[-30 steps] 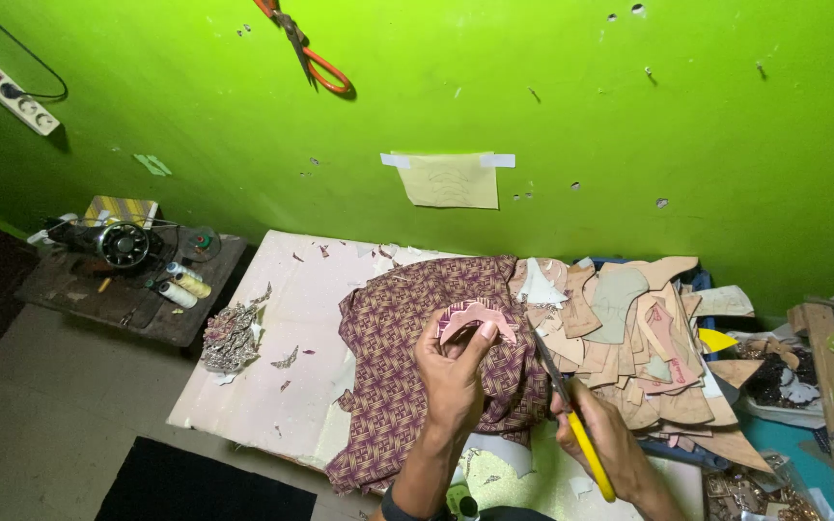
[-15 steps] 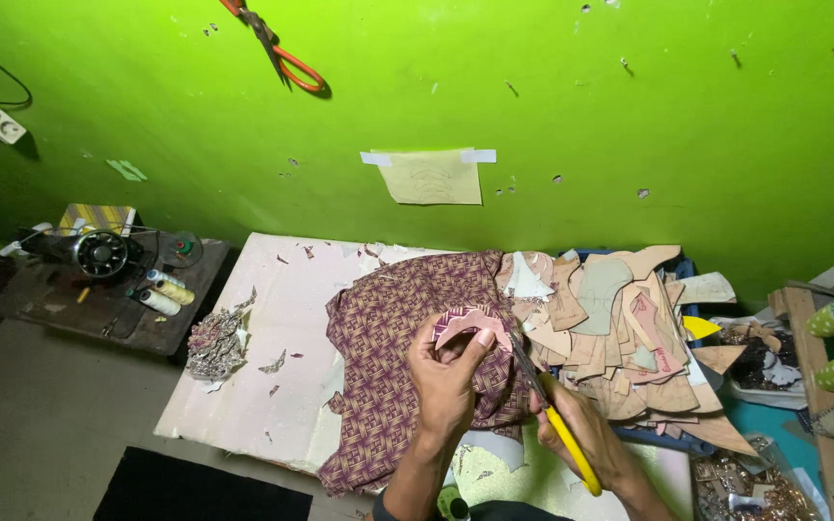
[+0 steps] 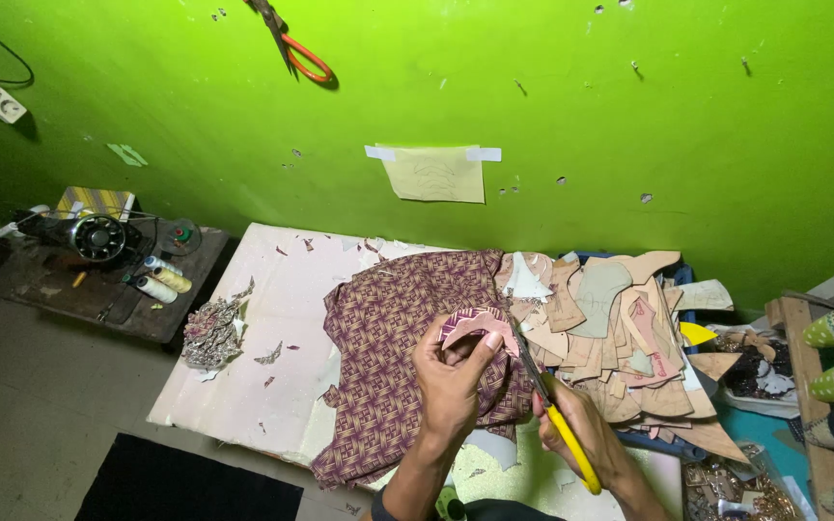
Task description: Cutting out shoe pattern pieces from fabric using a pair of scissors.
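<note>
Fabric piece (image 3: 475, 323), curved and pink-backed, sits pinched in the left hand (image 3: 451, 371) above the patterned cloth (image 3: 393, 338) on the tabletop (image 3: 253, 367). At four o'clock, the right hand (image 3: 581, 429) grips yellow-handled scissors (image 3: 557, 415), blades touching the piece.

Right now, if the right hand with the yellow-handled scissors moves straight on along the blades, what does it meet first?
The right hand points the scissors up-left, so the curved patterned piece in the left hand probably comes first; the blade tips already reach its edge.
</note>
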